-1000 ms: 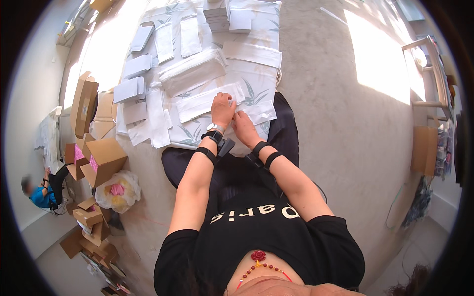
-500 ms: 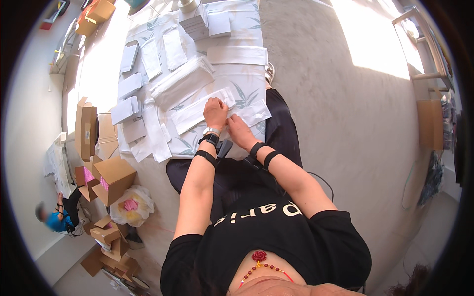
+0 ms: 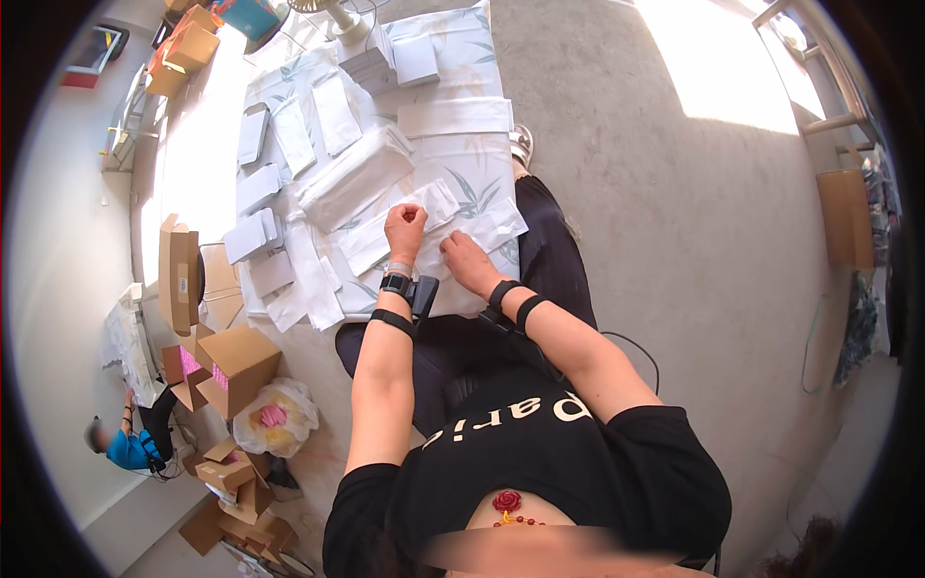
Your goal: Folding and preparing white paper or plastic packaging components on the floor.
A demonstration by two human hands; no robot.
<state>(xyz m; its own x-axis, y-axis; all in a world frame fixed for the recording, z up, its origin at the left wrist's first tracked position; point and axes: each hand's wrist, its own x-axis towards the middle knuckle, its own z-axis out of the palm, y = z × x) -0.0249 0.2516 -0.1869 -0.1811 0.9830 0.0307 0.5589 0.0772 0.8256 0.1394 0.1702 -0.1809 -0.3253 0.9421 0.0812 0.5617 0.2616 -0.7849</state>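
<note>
My left hand [image 3: 406, 231] is raised over a long, flat white packet [image 3: 369, 243] on the table. Its fingers are curled together, and what they hold, if anything, is too small to make out. Close on its right, my right hand [image 3: 468, 263] is bent with thumb and fingers closed at the edge of another white packet [image 3: 493, 229]. That packet slants toward the table's right edge. Beyond my hands lies a thick stack of white packets [image 3: 356, 171].
Piles of white cards [image 3: 253, 234] line the left of the cloth-covered table [image 3: 469, 183]. A small fan [image 3: 349, 27] stands at the far end. Open cardboard boxes [image 3: 241, 364] and a plastic bag [image 3: 279, 414] sit on the left floor. Another person [image 3: 133, 448] sits far left.
My left hand has lifted slightly and drawn left, away from my right hand, with its fingers curled. The right hand stays almost in place. The whole view has shifted a little.
</note>
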